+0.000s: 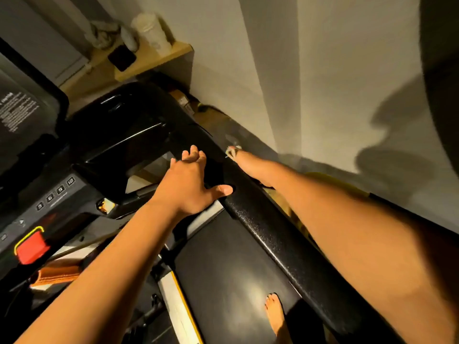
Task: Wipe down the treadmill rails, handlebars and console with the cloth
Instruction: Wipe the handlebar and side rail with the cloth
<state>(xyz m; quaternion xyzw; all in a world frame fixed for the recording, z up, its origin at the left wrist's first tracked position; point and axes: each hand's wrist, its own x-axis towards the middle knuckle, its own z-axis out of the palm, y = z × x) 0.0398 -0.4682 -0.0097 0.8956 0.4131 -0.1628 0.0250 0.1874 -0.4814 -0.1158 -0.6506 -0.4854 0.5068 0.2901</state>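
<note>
Cloth (233,151) peeks out pale past the far side of the handlebar (273,234), where our right hand (239,157) is hidden, so we cannot tell its grip. Our left hand (191,184) curls over the handlebar, thumb spread; we should brace there and wipe in long strokes.

The handrail (285,244) had a black, finely pebbled coat with a slight sheen. The console housing (119,125) was glossy black plastic, the belt (223,269) matt and smooth. The shelf (154,63) looked like pale, smooth wood.
</note>
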